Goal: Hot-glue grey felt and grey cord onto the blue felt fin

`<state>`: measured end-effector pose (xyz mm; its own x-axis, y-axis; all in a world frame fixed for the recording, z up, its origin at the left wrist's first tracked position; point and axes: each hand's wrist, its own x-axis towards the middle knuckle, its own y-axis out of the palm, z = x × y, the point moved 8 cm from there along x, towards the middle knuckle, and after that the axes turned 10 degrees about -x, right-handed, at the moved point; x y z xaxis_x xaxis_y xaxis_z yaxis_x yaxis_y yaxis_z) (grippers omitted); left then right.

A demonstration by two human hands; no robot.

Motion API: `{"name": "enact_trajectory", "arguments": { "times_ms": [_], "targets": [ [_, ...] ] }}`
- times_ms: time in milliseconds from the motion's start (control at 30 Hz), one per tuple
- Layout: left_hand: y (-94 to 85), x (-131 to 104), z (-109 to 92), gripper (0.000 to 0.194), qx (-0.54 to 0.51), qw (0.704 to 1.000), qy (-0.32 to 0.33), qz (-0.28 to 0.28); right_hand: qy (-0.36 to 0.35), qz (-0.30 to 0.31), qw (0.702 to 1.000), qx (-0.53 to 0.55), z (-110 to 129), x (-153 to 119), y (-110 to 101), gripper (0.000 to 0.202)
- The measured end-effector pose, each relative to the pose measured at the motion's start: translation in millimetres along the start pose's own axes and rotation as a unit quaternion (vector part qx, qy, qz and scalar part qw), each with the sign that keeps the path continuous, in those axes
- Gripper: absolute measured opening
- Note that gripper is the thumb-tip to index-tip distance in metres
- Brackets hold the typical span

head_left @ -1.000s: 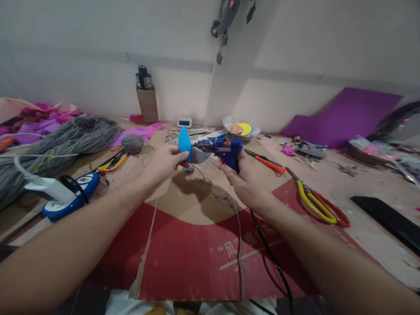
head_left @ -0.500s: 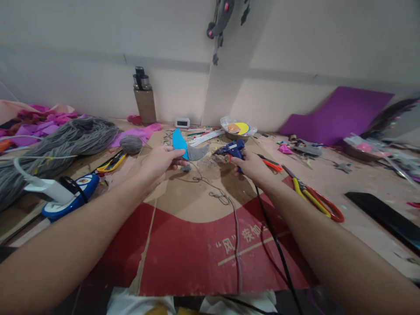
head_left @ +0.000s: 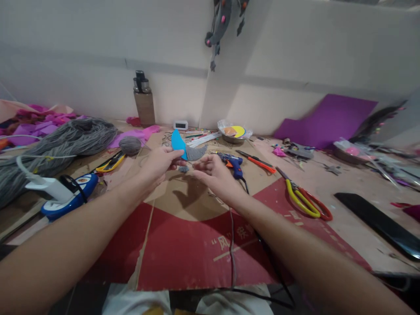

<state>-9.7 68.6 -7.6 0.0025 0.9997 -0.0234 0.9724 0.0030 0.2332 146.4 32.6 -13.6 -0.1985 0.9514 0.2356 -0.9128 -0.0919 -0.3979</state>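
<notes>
My left hand (head_left: 165,162) pinches a crescent-shaped piece (head_left: 179,143), bright blue on its upper part and wrapped in grey yarn (head_left: 196,152) toward its right tip. Just right of and below that tip is my right hand (head_left: 212,174), its fingers curled near the yarn; whether they grip a strand is too small to tell. A blue glue gun (head_left: 235,163) lies on the cardboard beyond my right hand. Grey yarn (head_left: 232,245) trails down over the red part of the cardboard (head_left: 183,253).
Orange-handled pliers or cutter (head_left: 259,162), scissors (head_left: 303,199) and a black phone-like slab (head_left: 377,223) lie at right. At left are a yarn skein (head_left: 75,138), a yarn ball (head_left: 130,145), a yellow cutter (head_left: 111,162) and a blue power strip (head_left: 70,201). A bowl (head_left: 233,139) stands behind.
My right hand has let go of the glue gun and moved left to the wrapped tip of the crescent. The view has shifted slightly. My left hand still holds the crescent.
</notes>
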Motion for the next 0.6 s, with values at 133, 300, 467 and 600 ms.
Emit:
{"name": "enact_trajectory", "arguments": {
  "times_ms": [133, 300, 467, 600],
  "targets": [
    [1.5, -1.2, -0.5, 0.012, 0.028, 0.999, 0.024, 0.008, -0.022, 0.026, 0.997, -0.069, 4.7, 0.7, 11.6, 0.018],
    [2.3, -0.1, -1.5, 0.018, 0.120, 0.990, 0.069, 0.025, -0.198, -0.073, 0.937, -0.279, 37.8, 0.7, -10.1, 0.008],
    [6.4, -1.4, 1.2, 0.018, 0.163, 0.983, 0.074, 0.044, -0.262, -0.091, 0.906, -0.319, 43.9, 0.7, -15.4, 0.012],
    [14.5, -7.2, 0.2, 0.018, 0.188, 0.977, 0.072, 0.071, -0.250, -0.091, 0.913, -0.308, 40.3, 2.0, -18.4, 0.011]
  ]
}}
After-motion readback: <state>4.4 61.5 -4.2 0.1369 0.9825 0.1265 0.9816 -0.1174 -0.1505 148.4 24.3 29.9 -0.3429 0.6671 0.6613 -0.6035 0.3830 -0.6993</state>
